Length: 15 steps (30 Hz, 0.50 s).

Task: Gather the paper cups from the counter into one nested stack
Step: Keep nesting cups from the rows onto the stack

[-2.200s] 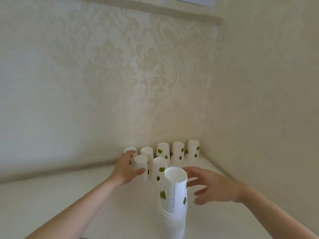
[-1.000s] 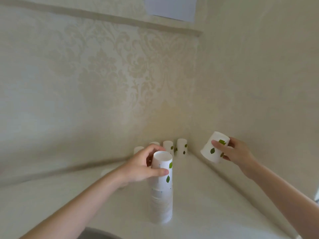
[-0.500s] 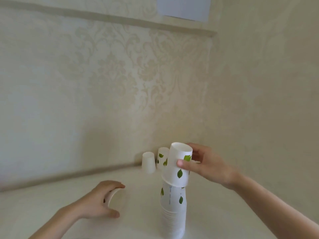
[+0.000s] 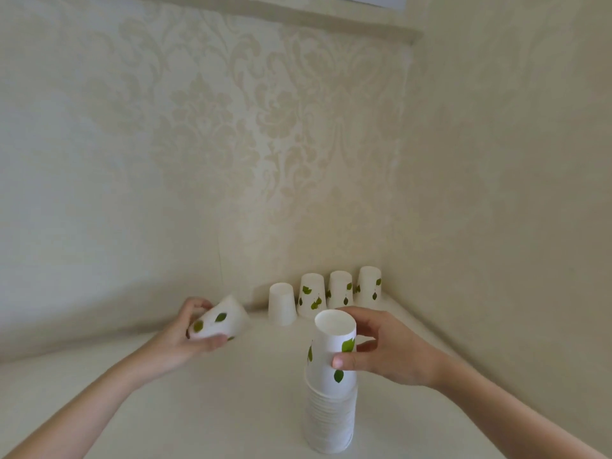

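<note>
A tall nested stack of upside-down white paper cups [image 4: 329,415] with green leaf prints stands on the pale counter [image 4: 231,409] near me. My right hand [image 4: 384,349] grips the top cup [image 4: 332,354] of that stack, thumb in front and fingers behind. My left hand [image 4: 190,336] holds a single leaf-print cup [image 4: 220,321] tilted on its side, lifted off the counter to the left of the stack. Several more cups [image 4: 339,289] stand upside down in a row along the back wall.
The counter sits in a corner between a damask-patterned back wall [image 4: 231,144] and a plain right wall [image 4: 513,193]. The row of cups ends tight against the corner. A ledge runs along the top of the back wall.
My right hand has pushed its cup down onto the stack. My left hand has lifted a cup off the counter and raised it, tilted, to the left of the stack.
</note>
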Each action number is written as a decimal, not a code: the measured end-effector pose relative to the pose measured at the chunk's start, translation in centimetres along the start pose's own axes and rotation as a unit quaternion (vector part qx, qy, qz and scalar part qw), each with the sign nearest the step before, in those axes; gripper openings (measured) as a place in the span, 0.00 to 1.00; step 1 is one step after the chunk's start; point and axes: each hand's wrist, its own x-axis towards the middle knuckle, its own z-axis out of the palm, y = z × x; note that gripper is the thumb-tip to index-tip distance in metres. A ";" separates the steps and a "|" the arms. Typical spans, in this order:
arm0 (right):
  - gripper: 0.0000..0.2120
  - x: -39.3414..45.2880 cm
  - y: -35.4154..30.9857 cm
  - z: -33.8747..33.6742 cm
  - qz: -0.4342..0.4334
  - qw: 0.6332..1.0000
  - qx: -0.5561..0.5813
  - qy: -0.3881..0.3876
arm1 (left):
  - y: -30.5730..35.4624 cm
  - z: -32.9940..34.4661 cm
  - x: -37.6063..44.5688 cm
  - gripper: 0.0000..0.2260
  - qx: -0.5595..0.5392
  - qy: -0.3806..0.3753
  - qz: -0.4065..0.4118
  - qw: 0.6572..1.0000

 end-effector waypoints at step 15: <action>0.29 1.3 2.2 1.1 0.039 0.999 0.007 0.009 | 16.6 6.2 1.8 0.22 0.012 -0.089 0.128 0.988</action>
